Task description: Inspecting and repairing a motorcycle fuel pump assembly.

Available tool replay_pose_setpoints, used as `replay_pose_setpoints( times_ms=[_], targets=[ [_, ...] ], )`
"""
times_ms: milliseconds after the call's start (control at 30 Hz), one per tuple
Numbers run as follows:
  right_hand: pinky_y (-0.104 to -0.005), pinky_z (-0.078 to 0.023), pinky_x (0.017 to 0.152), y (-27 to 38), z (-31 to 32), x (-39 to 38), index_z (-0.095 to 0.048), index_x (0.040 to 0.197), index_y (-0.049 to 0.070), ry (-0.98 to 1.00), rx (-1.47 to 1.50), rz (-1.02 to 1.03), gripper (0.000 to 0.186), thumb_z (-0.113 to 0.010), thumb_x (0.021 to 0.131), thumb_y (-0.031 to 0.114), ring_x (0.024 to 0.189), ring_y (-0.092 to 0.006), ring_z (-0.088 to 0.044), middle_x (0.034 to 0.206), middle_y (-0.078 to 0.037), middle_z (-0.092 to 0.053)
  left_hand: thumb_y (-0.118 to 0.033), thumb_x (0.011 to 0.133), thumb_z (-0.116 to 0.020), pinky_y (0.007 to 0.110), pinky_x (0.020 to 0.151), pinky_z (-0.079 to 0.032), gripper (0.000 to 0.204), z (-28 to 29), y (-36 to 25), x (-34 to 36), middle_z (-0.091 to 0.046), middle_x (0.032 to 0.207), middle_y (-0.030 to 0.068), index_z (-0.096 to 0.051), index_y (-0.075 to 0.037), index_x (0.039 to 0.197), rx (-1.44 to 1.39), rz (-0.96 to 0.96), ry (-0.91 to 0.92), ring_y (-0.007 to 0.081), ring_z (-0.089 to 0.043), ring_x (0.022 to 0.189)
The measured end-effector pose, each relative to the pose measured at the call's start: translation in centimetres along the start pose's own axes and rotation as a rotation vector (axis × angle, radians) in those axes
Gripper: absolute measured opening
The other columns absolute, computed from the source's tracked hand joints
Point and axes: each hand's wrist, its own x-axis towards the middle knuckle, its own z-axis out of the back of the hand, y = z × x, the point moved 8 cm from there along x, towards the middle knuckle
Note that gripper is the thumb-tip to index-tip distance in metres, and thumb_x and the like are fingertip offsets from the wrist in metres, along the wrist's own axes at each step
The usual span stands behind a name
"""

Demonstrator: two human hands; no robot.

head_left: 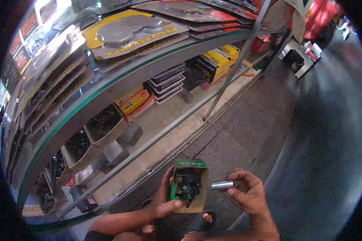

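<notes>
- While the head view shows the left hand (161,203) wrapped around the left side of a carton (204,190), its thumb lies at the near edge; dark parts (189,186) sit inside.
- Just right of the carton, the right hand (251,197) pinches a silver cylinder (221,185) by its right end, thumb and fingers closed to its width.
- The cylinder looks rigid, light and perhaps slippery; its smooth barrel should offer the surest hold.
- The carton seems thin-walled, better supported underneath than squeezed.
</notes>
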Motion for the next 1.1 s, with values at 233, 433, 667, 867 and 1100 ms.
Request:
replay_pose_setpoints(
  times_ms=[233, 433, 667, 867, 1100],
  targets=[
    [-0.0324, -0.05, 0.1, 0.4, -0.4, -0.1, -0.061, 0.123, 0.004, 0.052, -0.051, 0.029, 0.039, -0.076, 0.087, 0.002, 0.117, -0.0168, -0.059, 0.122, -0.006, -0.063, -0.039, 0.077, -0.077, 0.046, 0.121, -0.023, 0.117, 0.4, 0.9, 0.0, -0.027, 0.16, 0.0194, -0.005, -0.001, 0.161, -0.038, 0.014, 0.006, 0.0314, -0.029, 0.148],
    [-0.0329, -0.05, 0.098, -1.8, 0.2, 0.0, -0.06, 0.123, 0.003, 0.048, 0.191, -0.101, 0.04, -0.075, 0.086, 0.001, 0.117, -0.0182, -0.06, 0.123, -0.007, -0.063, -0.042, 0.076, -0.077, 0.047, 0.121, -0.022, 0.12, 0.4, 1.3, 0.0, -0.027, 0.159, 0.0205, -0.005, 0.0, 0.161, -0.049, 0.033, 0.021, 0.0321, -0.029, 0.148],
    [-0.0438, -0.057, 0.089, -2.1, -0.4, 0.4, -0.06, 0.118, 0.004, 0.029, 0.32, -0.076, 0.037, -0.075, 0.084, 0.0, 0.106, -0.026, -0.066, 0.116, -0.011, -0.061, -0.042, 0.076, -0.075, 0.047, 0.121, -0.023, 0.119, 0.8, 1.5, -0.1, -0.028, 0.158, 0.0208, -0.004, 0.001, 0.161, -0.032, 0.037, 0.017, 0.0327, -0.031, 0.147],
    [-0.0637, -0.048, 0.105, -3.2, -2.5, 1.1, -0.048, 0.139, 0.005, 0.205, 0.808, -0.173, 0.049, -0.054, 0.092, -0.007, 0.127, -0.0389, -0.058, 0.13, -0.017, -0.061, -0.042, 0.077, -0.073, 0.046, 0.121, -0.025, 0.117, 1.2, 2.1, -0.2, -0.03, 0.157, 0.0205, -0.004, 0.0, 0.161, -0.027, 0.082, 0.033, 0.0322, -0.033, 0.146],
    [-0.0603, -0.048, 0.107, -2.4, -2.9, 1.2, -0.036, 0.152, 0.008, 0.264, 0.826, -0.157, 0.065, -0.057, 0.091, -0.003, 0.128, -0.0397, -0.058, 0.139, -0.023, -0.056, -0.043, 0.077, -0.073, 0.047, 0.118, -0.031, 0.115, 0.9, 1.6, 0.0, -0.034, 0.154, 0.0183, -0.006, -0.003, 0.161, -0.031, 0.073, 0.007, 0.0316, -0.039, 0.142]
  ],
)
